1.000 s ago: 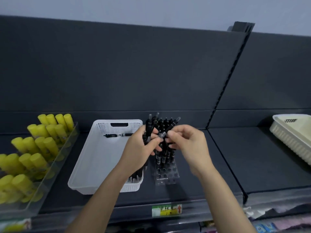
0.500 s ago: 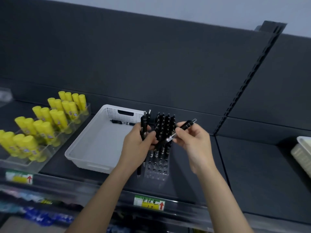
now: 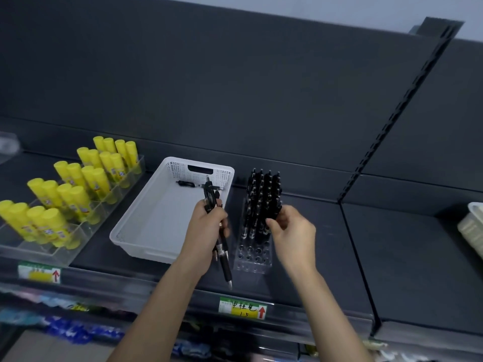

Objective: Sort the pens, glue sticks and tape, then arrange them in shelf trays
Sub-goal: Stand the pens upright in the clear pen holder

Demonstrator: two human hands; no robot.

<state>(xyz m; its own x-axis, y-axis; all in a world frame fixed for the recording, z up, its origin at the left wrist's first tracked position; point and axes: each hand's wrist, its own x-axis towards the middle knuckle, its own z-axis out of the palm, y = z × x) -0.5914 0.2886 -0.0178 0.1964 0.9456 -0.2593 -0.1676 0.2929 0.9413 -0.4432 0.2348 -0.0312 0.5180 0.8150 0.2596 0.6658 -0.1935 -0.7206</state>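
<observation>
My left hand [image 3: 206,226] grips a small bundle of black pens [image 3: 224,259] upright, tips down, over the right rim of the white basket [image 3: 146,226]. One black pen [image 3: 186,184] lies at the back of that basket. Right of it stands a clear pen holder [image 3: 252,262] with several black pens [image 3: 261,194] in its rear holes; its front holes are bare. My right hand [image 3: 292,231] pinches a black pen [image 3: 276,211] at the holder's right side. Yellow glue sticks [image 3: 75,186] stand in rows in a clear tiered tray [image 3: 65,254] at the left.
A cream basket [image 3: 470,226] sits at the right edge, past the shelf divider [image 3: 347,194]. A green and yellow price label [image 3: 243,308] is on the shelf front. Packaged goods show on the lower shelf [image 3: 78,333].
My right hand drew one pen away from the bundle in my left hand and carried it right and down to the holder. The view tilted and shifted.
</observation>
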